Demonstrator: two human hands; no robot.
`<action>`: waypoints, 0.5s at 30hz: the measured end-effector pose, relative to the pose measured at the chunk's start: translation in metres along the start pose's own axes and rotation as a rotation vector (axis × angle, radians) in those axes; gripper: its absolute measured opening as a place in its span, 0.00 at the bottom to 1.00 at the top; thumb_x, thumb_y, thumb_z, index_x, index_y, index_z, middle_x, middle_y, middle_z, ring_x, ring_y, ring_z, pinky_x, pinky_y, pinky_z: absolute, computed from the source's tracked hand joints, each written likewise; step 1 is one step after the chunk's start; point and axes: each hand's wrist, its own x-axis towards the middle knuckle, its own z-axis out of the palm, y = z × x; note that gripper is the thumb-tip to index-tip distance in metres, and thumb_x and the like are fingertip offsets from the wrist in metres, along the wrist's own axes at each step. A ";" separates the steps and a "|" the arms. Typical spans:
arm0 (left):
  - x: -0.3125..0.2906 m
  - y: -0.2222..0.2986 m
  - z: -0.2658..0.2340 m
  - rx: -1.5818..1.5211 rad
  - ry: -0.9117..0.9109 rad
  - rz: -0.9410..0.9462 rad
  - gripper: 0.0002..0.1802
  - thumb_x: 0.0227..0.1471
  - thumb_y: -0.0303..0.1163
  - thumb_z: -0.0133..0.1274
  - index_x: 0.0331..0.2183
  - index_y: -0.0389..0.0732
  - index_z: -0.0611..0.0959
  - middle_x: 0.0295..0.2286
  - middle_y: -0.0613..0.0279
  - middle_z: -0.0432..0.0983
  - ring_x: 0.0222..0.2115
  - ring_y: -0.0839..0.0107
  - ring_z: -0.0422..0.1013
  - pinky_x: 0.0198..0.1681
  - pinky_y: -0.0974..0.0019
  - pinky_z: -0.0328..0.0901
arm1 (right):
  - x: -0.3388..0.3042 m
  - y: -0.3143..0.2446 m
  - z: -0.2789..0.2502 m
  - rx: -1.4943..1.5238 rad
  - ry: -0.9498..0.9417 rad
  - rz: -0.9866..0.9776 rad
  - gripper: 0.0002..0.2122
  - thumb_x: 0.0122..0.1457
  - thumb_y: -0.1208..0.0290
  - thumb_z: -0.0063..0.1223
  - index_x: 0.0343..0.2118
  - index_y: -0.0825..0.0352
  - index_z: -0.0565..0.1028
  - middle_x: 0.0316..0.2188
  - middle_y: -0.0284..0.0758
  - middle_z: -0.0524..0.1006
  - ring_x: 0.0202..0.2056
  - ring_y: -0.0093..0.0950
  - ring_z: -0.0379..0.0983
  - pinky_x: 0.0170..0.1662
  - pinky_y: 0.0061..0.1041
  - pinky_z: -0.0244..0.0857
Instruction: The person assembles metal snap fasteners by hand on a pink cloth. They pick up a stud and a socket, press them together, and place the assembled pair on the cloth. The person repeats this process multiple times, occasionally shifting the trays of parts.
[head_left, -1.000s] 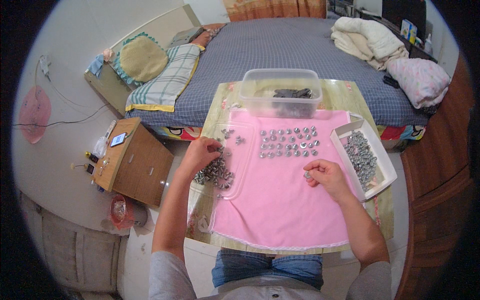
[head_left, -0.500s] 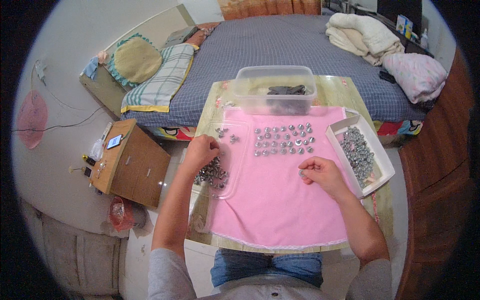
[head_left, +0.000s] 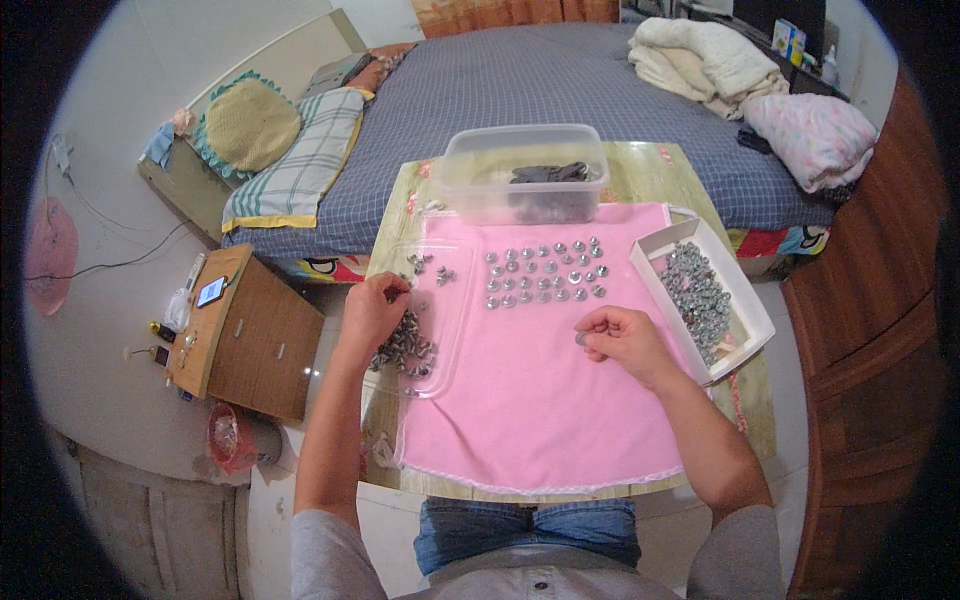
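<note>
My right hand (head_left: 628,343) is over the right half of a pink cloth (head_left: 540,400), pinching a small round metal piece (head_left: 581,339) between thumb and fingers. My left hand (head_left: 374,312) is closed at the fingertips above a clear shallow plastic tray (head_left: 447,365); whatever it may grip is too small to tell. Beneath and beside that hand, shiny metal pieces (head_left: 412,352) lie heaped in the tray, with a few apart near its far end. Round silver metal pieces (head_left: 545,282) stand in neat rows on the cloth, beyond my right hand.
A white open box (head_left: 752,345) at the right holds many small grey metal parts (head_left: 697,300). At the table's far side stands a clear plastic tub (head_left: 470,190) with dark items inside. Beyond is a bed (head_left: 500,80); a wooden cabinet (head_left: 262,335) stands left.
The whole view has shifted slightly, moving the scene leftward. My left hand stays over the tray and my right hand still pinches its metal piece; the rows look unchanged.
</note>
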 end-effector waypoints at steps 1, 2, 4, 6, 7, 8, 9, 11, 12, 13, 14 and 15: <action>0.000 -0.001 0.001 -0.021 -0.001 -0.015 0.08 0.33 0.27 0.54 0.23 0.36 0.78 0.22 0.54 0.74 0.24 0.66 0.72 0.29 0.69 0.65 | 0.000 0.000 0.000 0.000 -0.003 -0.005 0.07 0.48 0.79 0.49 0.32 0.71 0.72 0.22 0.29 0.71 0.22 0.15 0.67 0.27 0.14 0.65; 0.000 -0.002 0.001 -0.060 0.014 -0.023 0.08 0.34 0.27 0.54 0.24 0.36 0.78 0.21 0.56 0.75 0.23 0.68 0.72 0.28 0.70 0.65 | 0.000 0.000 0.000 0.006 -0.002 -0.004 0.07 0.48 0.79 0.49 0.32 0.70 0.72 0.22 0.29 0.71 0.22 0.15 0.67 0.27 0.14 0.64; -0.002 -0.004 0.002 -0.138 0.044 -0.039 0.08 0.36 0.27 0.54 0.24 0.35 0.79 0.20 0.59 0.75 0.23 0.73 0.72 0.28 0.73 0.65 | 0.001 0.001 0.001 0.018 0.001 -0.002 0.06 0.48 0.79 0.50 0.31 0.70 0.72 0.22 0.29 0.71 0.22 0.15 0.66 0.26 0.13 0.64; -0.002 -0.004 0.001 -0.338 0.086 -0.129 0.07 0.39 0.26 0.53 0.26 0.34 0.79 0.21 0.61 0.75 0.23 0.76 0.71 0.28 0.75 0.64 | 0.001 0.001 0.002 0.029 -0.003 -0.007 0.06 0.48 0.79 0.49 0.31 0.71 0.72 0.22 0.30 0.71 0.22 0.16 0.67 0.26 0.14 0.63; -0.002 -0.003 0.000 -0.437 0.107 -0.174 0.07 0.40 0.26 0.53 0.27 0.34 0.79 0.21 0.63 0.75 0.23 0.77 0.70 0.28 0.76 0.64 | 0.000 0.000 0.003 0.036 -0.006 -0.009 0.06 0.48 0.79 0.49 0.31 0.71 0.72 0.22 0.30 0.72 0.21 0.16 0.67 0.26 0.14 0.63; -0.003 0.004 0.001 -0.640 0.058 -0.235 0.09 0.43 0.24 0.52 0.31 0.33 0.79 0.25 0.63 0.75 0.25 0.77 0.70 0.30 0.77 0.64 | 0.001 0.001 0.002 0.031 0.003 -0.009 0.06 0.48 0.79 0.49 0.30 0.71 0.72 0.21 0.30 0.71 0.21 0.16 0.67 0.25 0.14 0.63; -0.006 0.016 0.002 -0.743 0.015 -0.272 0.10 0.43 0.24 0.52 0.32 0.33 0.78 0.26 0.62 0.75 0.26 0.77 0.70 0.31 0.77 0.64 | 0.000 0.001 0.001 0.025 0.012 -0.009 0.05 0.48 0.78 0.50 0.30 0.70 0.72 0.21 0.30 0.71 0.21 0.15 0.66 0.25 0.14 0.63; -0.015 0.043 0.008 -0.945 -0.068 -0.350 0.12 0.43 0.24 0.52 0.34 0.33 0.77 0.28 0.60 0.74 0.27 0.76 0.70 0.33 0.76 0.64 | 0.000 -0.001 0.001 0.036 0.022 -0.006 0.05 0.48 0.77 0.51 0.29 0.70 0.72 0.20 0.29 0.71 0.21 0.15 0.66 0.24 0.14 0.62; -0.022 0.053 0.016 -1.018 -0.122 -0.344 0.13 0.43 0.23 0.52 0.35 0.34 0.77 0.28 0.59 0.74 0.29 0.76 0.70 0.35 0.76 0.64 | -0.002 -0.004 0.001 0.049 0.028 -0.004 0.05 0.48 0.77 0.51 0.29 0.69 0.72 0.20 0.29 0.71 0.21 0.15 0.66 0.24 0.13 0.61; -0.028 0.058 0.023 -1.083 -0.209 -0.353 0.13 0.43 0.23 0.51 0.36 0.34 0.76 0.29 0.59 0.74 0.29 0.76 0.70 0.35 0.75 0.65 | -0.002 -0.006 0.001 0.061 0.034 -0.001 0.05 0.47 0.76 0.51 0.28 0.69 0.72 0.20 0.29 0.71 0.21 0.15 0.66 0.23 0.13 0.61; -0.035 0.067 0.029 -1.127 -0.261 -0.361 0.13 0.44 0.23 0.51 0.36 0.33 0.76 0.30 0.58 0.74 0.30 0.75 0.70 0.36 0.75 0.65 | -0.003 -0.007 0.002 0.069 0.035 0.006 0.05 0.47 0.76 0.52 0.28 0.68 0.72 0.20 0.29 0.71 0.20 0.15 0.66 0.23 0.13 0.60; -0.041 0.076 0.033 -1.171 -0.315 -0.369 0.13 0.44 0.22 0.50 0.36 0.32 0.76 0.30 0.57 0.73 0.30 0.74 0.70 0.37 0.75 0.65 | -0.003 -0.008 0.003 0.078 0.037 0.014 0.05 0.47 0.75 0.52 0.27 0.68 0.72 0.19 0.29 0.71 0.20 0.15 0.66 0.23 0.12 0.60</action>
